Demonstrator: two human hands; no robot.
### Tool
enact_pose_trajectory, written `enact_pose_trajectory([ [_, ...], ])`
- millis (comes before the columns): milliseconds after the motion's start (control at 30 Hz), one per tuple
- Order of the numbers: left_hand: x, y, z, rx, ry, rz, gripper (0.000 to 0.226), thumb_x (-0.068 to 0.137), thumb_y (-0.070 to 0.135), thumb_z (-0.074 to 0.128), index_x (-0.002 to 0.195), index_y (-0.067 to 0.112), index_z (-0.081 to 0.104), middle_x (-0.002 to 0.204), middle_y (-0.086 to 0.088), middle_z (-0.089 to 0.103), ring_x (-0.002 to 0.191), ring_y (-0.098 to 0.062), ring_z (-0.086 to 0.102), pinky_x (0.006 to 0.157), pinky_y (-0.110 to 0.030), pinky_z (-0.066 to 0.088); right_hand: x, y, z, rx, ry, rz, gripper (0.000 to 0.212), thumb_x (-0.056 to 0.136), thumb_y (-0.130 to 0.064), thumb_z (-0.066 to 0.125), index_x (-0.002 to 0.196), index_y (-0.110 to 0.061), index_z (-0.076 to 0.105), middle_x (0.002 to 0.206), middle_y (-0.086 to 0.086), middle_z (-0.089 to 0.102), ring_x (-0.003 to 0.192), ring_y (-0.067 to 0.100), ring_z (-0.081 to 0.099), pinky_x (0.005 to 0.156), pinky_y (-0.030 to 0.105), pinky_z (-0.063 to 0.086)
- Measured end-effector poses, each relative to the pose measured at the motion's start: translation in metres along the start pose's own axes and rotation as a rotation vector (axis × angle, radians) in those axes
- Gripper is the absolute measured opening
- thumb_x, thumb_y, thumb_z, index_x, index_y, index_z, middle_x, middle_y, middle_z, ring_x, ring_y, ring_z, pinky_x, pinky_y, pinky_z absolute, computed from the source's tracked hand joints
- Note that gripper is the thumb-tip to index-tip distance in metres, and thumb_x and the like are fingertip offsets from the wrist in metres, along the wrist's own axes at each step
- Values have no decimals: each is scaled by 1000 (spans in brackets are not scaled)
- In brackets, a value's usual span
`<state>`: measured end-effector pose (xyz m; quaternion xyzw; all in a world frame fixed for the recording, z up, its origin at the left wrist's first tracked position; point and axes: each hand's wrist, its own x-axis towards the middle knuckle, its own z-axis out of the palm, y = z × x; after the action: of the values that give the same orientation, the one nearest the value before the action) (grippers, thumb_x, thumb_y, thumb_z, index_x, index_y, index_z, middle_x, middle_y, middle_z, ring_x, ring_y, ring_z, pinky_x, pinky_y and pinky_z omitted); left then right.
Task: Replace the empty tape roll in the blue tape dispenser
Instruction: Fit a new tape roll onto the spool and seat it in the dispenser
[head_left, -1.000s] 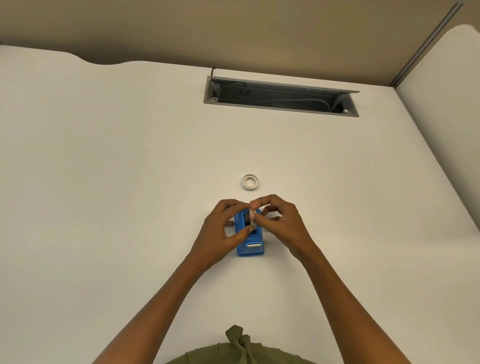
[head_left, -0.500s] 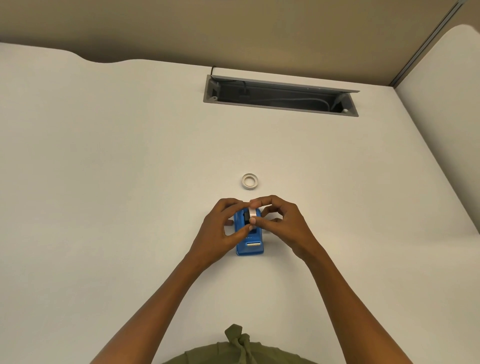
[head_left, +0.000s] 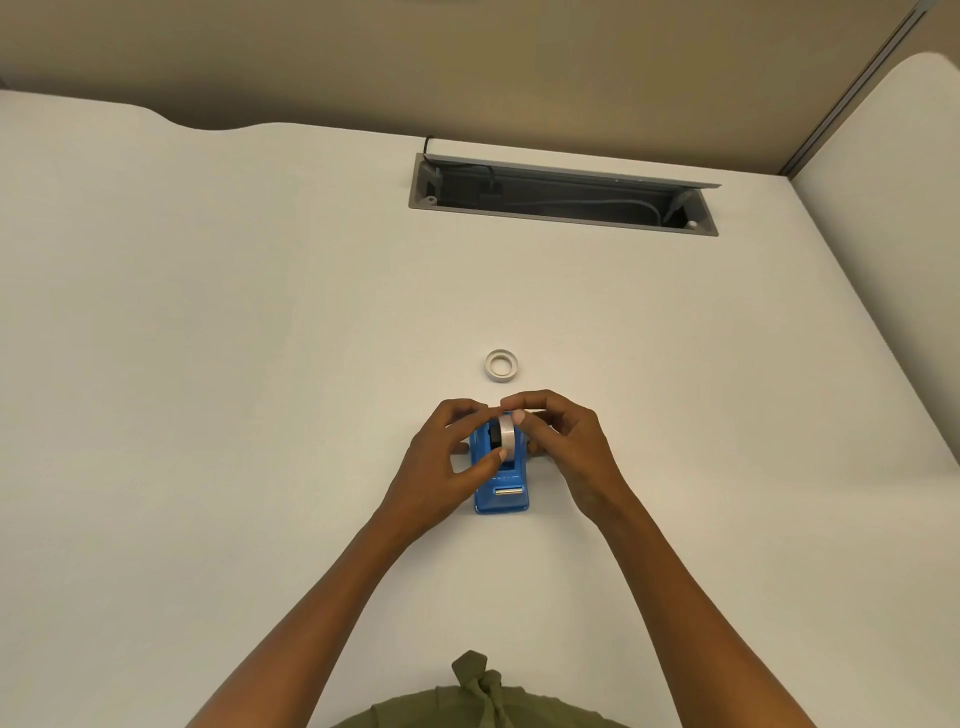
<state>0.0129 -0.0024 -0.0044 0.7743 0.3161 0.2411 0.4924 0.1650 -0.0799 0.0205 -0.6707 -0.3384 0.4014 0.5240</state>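
Two bare hands meet over a blue tape dispenser (head_left: 502, 480) that sits on a white desk (head_left: 208, 364), near the middle of the view and close to the person. The left hand (head_left: 441, 467) wraps the dispenser's left side, thumb tip pressed against the blue body just below the roll. The right hand (head_left: 563, 447) comes in from the right, its fingertips (head_left: 519, 417) pinching a pale tape roll (head_left: 506, 434) that stands on edge in the dispenser's cradle. Whether the roll is fully seated cannot be told from this angle, since the fingers hide its top and far side.

The dispenser is smooth, glossy plastic, a rounded wedge with a small metal cutting strip near its front end, which points toward the person. The roll in the fingers is a narrow, matte, whitish band around a dark hub. A second ring (head_left: 502, 365), thin, white and hollow, lies flat on the desk just beyond the hands, apart from them.

The desk surface is plain, matte and broad, open on both sides of the hands. At the far edge a long grey cable tray (head_left: 563, 195) is sunk into the desk, with cords inside. A beige partition rises behind it. An olive-green garment (head_left: 483, 696) shows at the bottom edge.
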Motion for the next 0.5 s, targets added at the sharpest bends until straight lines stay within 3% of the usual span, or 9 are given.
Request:
enact_pose_trajectory([
  [167,0,0,1,14,-7,-12,40,85,29,66,124,28,55,116,9,49,107,-6,51,87,-22,49,-10,1,-6,-41,-81,-99,36,90,3,44,81,-19,71,114,1,65,101,9,61,72,17,50],
  [500,0,4,-1,6,-9,9,43,86,28,64,127,24,52,116,7,50,107,-11,54,85,-22,51,-9,1,-5,-81,-79,-130,33,88,5,48,98,-15,73,115,4,64,108,11,59,82,17,50],
])
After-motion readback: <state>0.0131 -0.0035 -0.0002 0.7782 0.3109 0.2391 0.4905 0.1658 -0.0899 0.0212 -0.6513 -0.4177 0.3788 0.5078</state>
